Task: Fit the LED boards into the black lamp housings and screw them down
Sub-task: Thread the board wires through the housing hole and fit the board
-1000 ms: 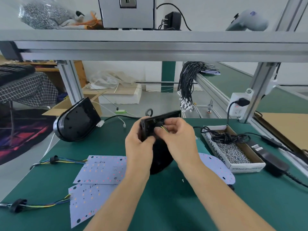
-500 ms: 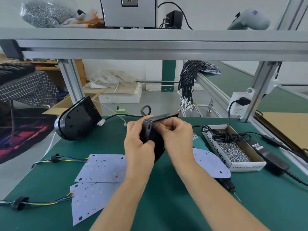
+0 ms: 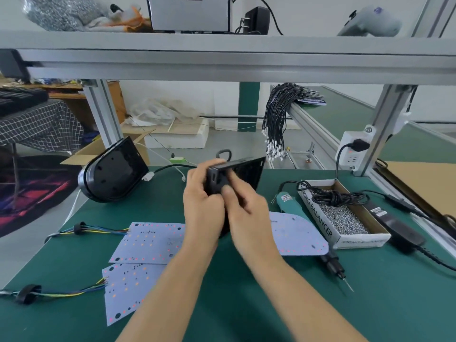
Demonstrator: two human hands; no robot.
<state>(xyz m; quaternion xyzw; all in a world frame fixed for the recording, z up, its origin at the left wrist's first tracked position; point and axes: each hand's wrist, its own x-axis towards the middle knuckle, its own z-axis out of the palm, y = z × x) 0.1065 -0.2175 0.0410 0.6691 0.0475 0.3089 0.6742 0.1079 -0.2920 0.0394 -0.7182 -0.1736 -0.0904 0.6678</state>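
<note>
above green mat, both hands gripping black housing

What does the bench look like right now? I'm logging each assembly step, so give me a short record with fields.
held item: black lamp housing, lifted off the mat
left hand: grips the housing's left end
right hand: fingers on the housing's front; blurred
second housing: propped on edge at the mat's far left
LED boards: two at left with wire tails, one at right
screw box: open, at right, black cable coiled on top
electric screwdriver: lying partly under the right board
boards fitted: none visible
</note>
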